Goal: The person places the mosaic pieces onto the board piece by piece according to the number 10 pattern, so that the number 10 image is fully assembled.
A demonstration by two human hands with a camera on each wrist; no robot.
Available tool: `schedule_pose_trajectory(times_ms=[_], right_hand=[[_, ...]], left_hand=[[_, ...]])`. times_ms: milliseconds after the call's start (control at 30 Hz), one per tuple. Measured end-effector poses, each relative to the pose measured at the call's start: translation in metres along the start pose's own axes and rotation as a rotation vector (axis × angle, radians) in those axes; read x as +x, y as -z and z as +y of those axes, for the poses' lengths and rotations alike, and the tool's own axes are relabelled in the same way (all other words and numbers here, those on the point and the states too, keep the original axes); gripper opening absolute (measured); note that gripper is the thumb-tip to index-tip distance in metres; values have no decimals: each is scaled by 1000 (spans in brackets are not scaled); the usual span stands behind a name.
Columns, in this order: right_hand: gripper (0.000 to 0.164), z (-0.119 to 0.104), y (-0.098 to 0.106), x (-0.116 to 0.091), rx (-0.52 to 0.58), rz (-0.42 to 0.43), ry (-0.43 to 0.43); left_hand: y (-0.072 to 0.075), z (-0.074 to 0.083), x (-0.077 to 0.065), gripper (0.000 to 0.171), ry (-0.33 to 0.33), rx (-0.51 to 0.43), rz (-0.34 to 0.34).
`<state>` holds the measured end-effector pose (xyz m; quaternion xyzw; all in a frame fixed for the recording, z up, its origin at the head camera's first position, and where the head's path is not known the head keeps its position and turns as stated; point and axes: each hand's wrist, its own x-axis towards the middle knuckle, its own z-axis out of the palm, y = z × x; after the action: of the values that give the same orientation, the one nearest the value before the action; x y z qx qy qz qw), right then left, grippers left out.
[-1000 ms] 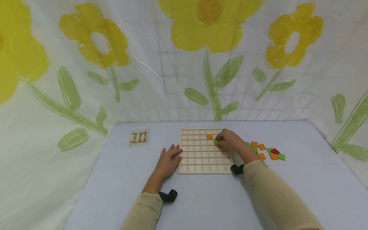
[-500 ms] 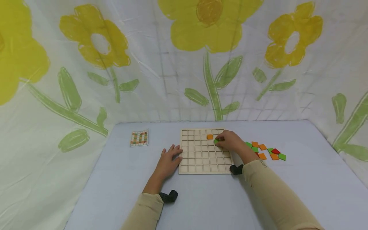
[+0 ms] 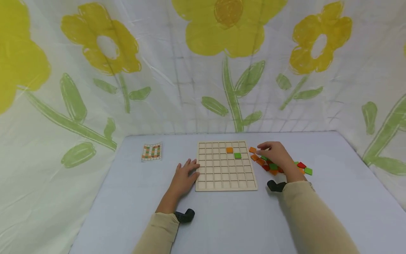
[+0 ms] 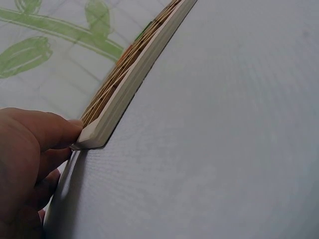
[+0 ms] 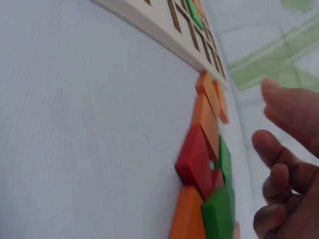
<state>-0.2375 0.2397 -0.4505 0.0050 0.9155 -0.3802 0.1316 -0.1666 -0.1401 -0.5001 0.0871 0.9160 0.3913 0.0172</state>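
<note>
1. The landmark is the wooden grid board point(image 3: 209, 178), flat on the white table point(image 3: 222, 218). Two tiles sit inside its cells near the far right: an orange tile point(image 3: 229, 150) and, diagonally off it, nearer the person and further right, a green tile point(image 3: 237, 155).

2. The right hand point(image 3: 276, 153) is right of the board, over the far end of the loose tiles point(image 3: 273, 166). Its thumb and fingers stand apart, and the right wrist view shows nothing between them.

3. The key relation: the farthest loose orange tile point(image 3: 252, 150) lies on the table just beside the board's right edge, between that edge and the right fingertips. From the right hand, it lies on the side toward the board. Looking square, it offers no clear long axis. The right hand is much nearer; the left is across the board.

4. The left hand point(image 3: 184, 179) is at the board's left edge, fingers spread, fingertips touching the rim, not wrapped round it.

5. Left of the board, well apart, lies a small patterned card point(image 3: 151, 152).
</note>
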Motion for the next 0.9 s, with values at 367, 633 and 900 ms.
schedule_pose_trajectory(times_ms=[367,633,900], right_hand=[[35,13,14,-23,-233,-117,22],[30,19,8,-29,-253,-147,35],[13,17,5,-31,-231,-149,105]], left_hand=[[2,1,0,36,11,6,11],[2,1,0,35,7,0,16],[-2,0,0,34,2,-2,16]])
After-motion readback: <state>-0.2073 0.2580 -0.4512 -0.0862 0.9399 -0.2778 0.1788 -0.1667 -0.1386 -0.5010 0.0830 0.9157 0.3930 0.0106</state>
